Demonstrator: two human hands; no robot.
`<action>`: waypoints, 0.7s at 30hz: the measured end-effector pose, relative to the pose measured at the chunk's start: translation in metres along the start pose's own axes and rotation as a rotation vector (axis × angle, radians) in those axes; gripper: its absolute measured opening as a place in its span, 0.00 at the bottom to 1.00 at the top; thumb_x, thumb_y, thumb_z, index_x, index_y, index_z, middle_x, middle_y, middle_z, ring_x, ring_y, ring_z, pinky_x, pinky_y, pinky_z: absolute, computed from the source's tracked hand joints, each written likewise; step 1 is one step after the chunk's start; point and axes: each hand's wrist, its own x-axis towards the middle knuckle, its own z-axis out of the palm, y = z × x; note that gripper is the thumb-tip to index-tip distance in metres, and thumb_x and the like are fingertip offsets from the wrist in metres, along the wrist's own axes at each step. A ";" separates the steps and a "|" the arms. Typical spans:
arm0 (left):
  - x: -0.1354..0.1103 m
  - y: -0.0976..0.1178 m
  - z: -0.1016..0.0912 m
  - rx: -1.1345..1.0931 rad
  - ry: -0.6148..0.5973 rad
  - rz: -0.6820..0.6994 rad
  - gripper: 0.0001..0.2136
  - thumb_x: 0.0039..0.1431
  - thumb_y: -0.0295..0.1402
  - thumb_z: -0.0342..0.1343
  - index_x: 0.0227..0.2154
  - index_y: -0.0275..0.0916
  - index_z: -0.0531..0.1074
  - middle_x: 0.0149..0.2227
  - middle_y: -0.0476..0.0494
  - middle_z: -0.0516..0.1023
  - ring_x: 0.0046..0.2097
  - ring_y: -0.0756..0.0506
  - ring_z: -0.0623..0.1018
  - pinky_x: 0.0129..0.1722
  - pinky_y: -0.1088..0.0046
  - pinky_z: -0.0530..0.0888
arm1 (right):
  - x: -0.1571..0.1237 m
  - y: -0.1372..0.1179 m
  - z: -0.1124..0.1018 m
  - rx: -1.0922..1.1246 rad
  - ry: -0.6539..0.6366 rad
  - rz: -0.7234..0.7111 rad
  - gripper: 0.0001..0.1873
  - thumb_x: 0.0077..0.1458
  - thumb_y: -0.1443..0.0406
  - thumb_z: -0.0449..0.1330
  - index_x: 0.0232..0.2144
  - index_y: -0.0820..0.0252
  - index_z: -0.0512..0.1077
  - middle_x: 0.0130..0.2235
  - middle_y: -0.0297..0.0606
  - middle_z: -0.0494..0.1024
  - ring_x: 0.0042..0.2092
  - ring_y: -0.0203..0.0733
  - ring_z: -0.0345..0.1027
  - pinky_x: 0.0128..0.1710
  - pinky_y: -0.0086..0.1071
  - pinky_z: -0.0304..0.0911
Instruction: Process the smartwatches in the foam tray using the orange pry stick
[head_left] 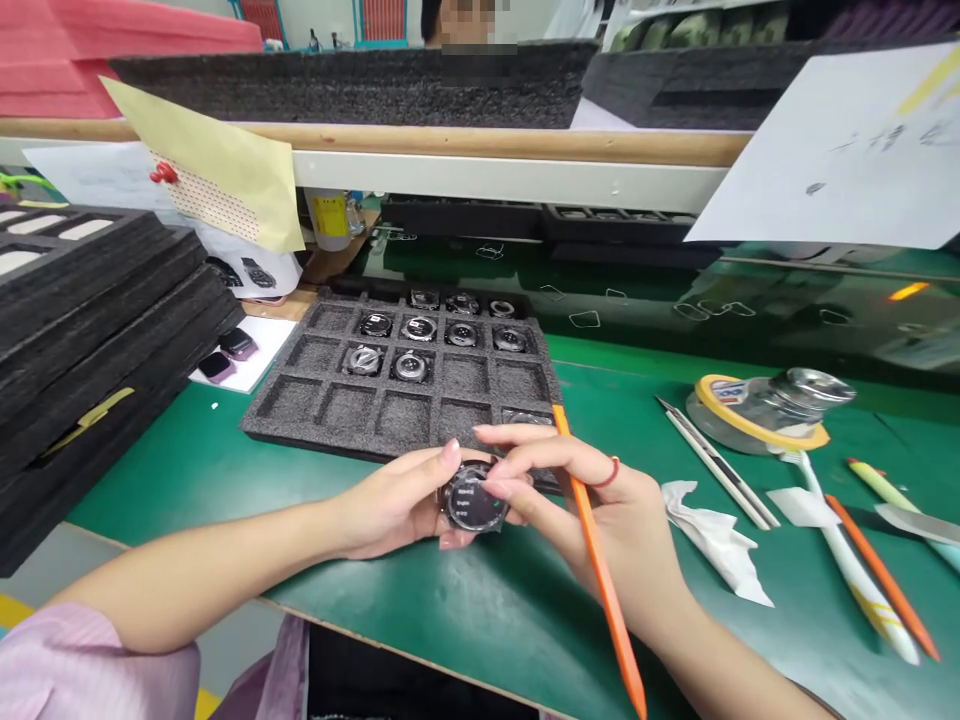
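Resting low over the green counter [465, 610], a round watch case [472, 500] is held between both hands, just in front of the near edge of a black foam tray [315, 415]. The left hand [394, 505] is curled around the case's left side, with the thumb on top and the fingers beneath. The right hand [600, 510] is closed on the right side with its fingertips pinched at the rim. An orange stick [600, 560] is also gripped between its fingers and slants down toward the counter's front edge. The case's dark face is turned upward; pale lettering is seen on it but cannot be read. More watch cases [411, 366] are seated in the tray's far compartments. A crumpled white wipe [712, 540] lies just right of the right hand, and a tape roll [739, 415] and pens [847, 560] are laid out further right. A stack of foam trays [82, 330] is set at the left.
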 end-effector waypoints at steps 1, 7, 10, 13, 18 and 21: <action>-0.001 0.000 0.001 -0.015 -0.008 0.000 0.24 0.60 0.54 0.60 0.41 0.33 0.77 0.31 0.45 0.75 0.25 0.53 0.69 0.25 0.76 0.61 | 0.000 0.000 -0.001 0.027 -0.023 0.002 0.08 0.56 0.56 0.69 0.28 0.50 0.79 0.43 0.37 0.86 0.49 0.50 0.80 0.50 0.46 0.77; -0.005 0.007 0.006 -0.109 -0.040 0.006 0.25 0.64 0.55 0.54 0.42 0.34 0.77 0.32 0.42 0.79 0.23 0.53 0.67 0.24 0.75 0.59 | 0.005 0.002 -0.014 0.367 -0.056 0.060 0.16 0.50 0.49 0.71 0.21 0.47 0.75 0.36 0.32 0.86 0.51 0.51 0.79 0.53 0.50 0.75; -0.004 0.009 0.004 -0.133 -0.051 0.015 0.24 0.63 0.54 0.56 0.45 0.36 0.78 0.36 0.40 0.81 0.23 0.54 0.67 0.24 0.76 0.59 | 0.015 0.007 -0.022 0.452 0.185 0.197 0.15 0.43 0.47 0.74 0.23 0.45 0.76 0.27 0.29 0.82 0.31 0.40 0.79 0.33 0.34 0.79; -0.003 0.008 0.002 -0.150 -0.060 0.010 0.24 0.62 0.54 0.58 0.45 0.37 0.79 0.37 0.39 0.82 0.23 0.54 0.67 0.24 0.76 0.60 | 0.024 0.010 -0.026 0.442 0.317 0.254 0.16 0.39 0.52 0.77 0.32 0.41 0.81 0.28 0.27 0.82 0.26 0.35 0.75 0.27 0.27 0.76; -0.004 0.007 0.004 -0.161 -0.070 0.002 0.23 0.61 0.54 0.58 0.45 0.38 0.80 0.37 0.39 0.82 0.23 0.54 0.67 0.23 0.76 0.59 | 0.027 0.010 -0.024 0.462 0.323 0.244 0.15 0.38 0.56 0.79 0.31 0.45 0.82 0.28 0.25 0.82 0.28 0.30 0.77 0.32 0.20 0.76; -0.004 0.007 0.004 -0.148 -0.075 0.002 0.24 0.63 0.54 0.56 0.46 0.38 0.80 0.37 0.40 0.82 0.23 0.54 0.67 0.23 0.76 0.59 | 0.025 0.009 -0.020 0.455 0.339 0.234 0.12 0.39 0.56 0.78 0.25 0.49 0.81 0.25 0.26 0.80 0.27 0.30 0.77 0.31 0.19 0.75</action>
